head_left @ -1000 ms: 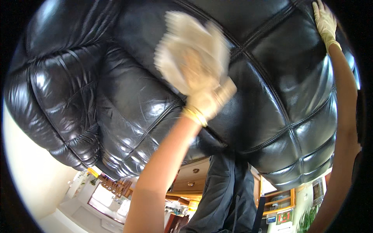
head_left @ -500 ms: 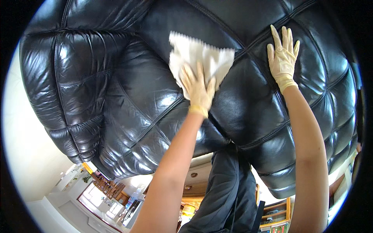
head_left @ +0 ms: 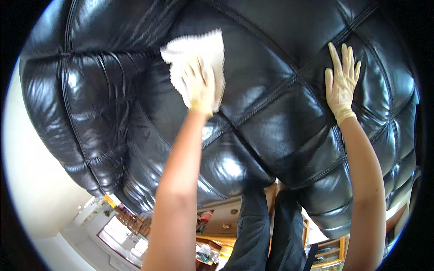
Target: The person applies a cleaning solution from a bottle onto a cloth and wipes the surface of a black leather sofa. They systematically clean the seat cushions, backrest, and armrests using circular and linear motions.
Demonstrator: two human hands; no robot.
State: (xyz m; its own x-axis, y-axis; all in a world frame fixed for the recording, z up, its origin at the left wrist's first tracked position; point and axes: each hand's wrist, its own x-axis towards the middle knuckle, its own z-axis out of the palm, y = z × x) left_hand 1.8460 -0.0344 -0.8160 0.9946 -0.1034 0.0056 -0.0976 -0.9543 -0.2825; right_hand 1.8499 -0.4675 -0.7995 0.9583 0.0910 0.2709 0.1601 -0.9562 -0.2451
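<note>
My left hand (head_left: 195, 81), in a pale translucent glove, presses a white pinked-edge cloth (head_left: 212, 49) onto the black quilted leather couch (head_left: 266, 122), with its slightly bent fingers over the cloth. My right hand (head_left: 340, 86), gloved the same way, lies flat on a padded square to the right, fingers stretched out, holding nothing. Stitched seams cross the leather between my hands, and a wrinkled padded section (head_left: 90, 113) bulges at the left.
My legs in dark trousers (head_left: 253, 230) show below the couch, in front of a wooden drawer unit (head_left: 226, 217). A pale surface (head_left: 40, 176) curves along the left edge. Wooden shelving (head_left: 330, 257) and a bright window (head_left: 113, 232) appear low in the picture.
My left hand has carried the cloth leftward from the middle. My right hand came inward from the top right edge, then shifted slightly down and right in the picture.
</note>
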